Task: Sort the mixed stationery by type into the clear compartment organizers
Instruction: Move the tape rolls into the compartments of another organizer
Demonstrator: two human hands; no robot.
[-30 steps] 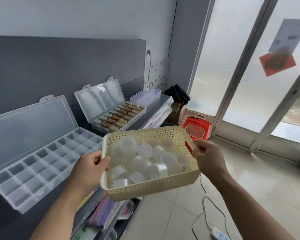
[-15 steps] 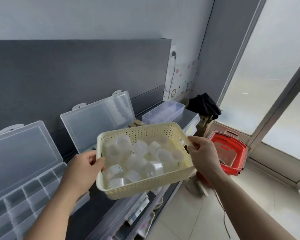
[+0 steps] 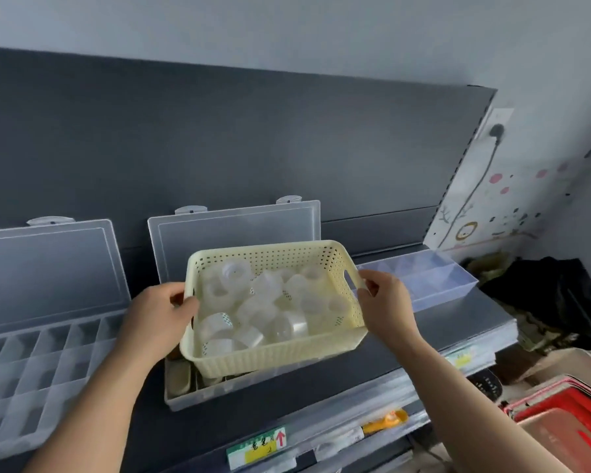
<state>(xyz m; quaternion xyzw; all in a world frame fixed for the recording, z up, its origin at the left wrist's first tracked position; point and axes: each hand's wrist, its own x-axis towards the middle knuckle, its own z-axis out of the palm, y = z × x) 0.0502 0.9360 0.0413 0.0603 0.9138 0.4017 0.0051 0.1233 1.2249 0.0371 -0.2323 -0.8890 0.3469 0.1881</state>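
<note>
Basket (image 3: 273, 356) of cream perforated plastic, gripped at both short ends and held up in front of the shelf's (image 3: 458, 322) dark back panel (image 3: 219, 131). Left hand (image 3: 154, 315) clamped on the left end wall, with the thumb hooked over the rim to the inside and the other fingers wrapped round the outside, mostly hidden. Right hand (image 3: 386, 305) closed on the right end wall beside the slot handle, fingertips (image 3: 367, 290) curled onto the rim. Rolls of clear tape (image 3: 215, 327) heaped loose inside, lying between the two grips, none touched by a finger. Directly under the basket, a clear compartment organizer (image 3: 185, 399) near the shelf's front edge, its lid (image 3: 232, 230) raised against the back panel. Brownish pieces visible in its front-left compartments, most of the tray covered by the basket — contact between the two impossible to judge. Toward the shelf's left end, a second organizer (image 3: 31, 370), lid up too, rows of compartments blurred. Toward the right end, a lidless clear box (image 3: 434, 281) with dividers, just past the right hand. Off the right end, black cloth (image 3: 553, 295) and, lower down, a red basket (image 3: 560, 414). On the front edge of the shelf below, a green-and-yellow label (image 3: 256, 445).
</note>
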